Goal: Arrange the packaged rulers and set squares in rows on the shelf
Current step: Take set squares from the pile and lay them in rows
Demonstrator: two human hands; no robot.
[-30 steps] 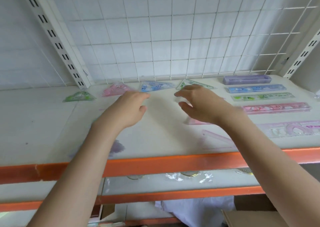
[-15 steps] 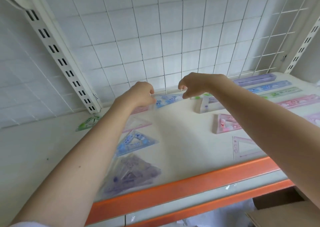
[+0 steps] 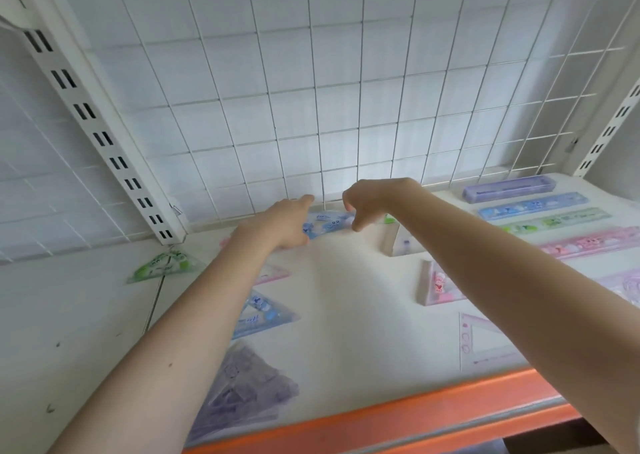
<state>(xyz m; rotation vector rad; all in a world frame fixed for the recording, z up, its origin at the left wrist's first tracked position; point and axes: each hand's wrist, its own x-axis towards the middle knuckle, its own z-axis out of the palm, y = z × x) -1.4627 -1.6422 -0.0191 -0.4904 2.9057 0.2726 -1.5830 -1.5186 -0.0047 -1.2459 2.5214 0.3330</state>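
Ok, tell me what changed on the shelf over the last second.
Both hands reached from mid-shelf to the back row: the left hand and right hand now touch the two ends of the blue set square by the wire grid. The rulers on the right stayed in their rows.

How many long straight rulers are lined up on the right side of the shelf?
4: purple at the back, then blue, green, pink nearest. More may lie past the frame's edge.
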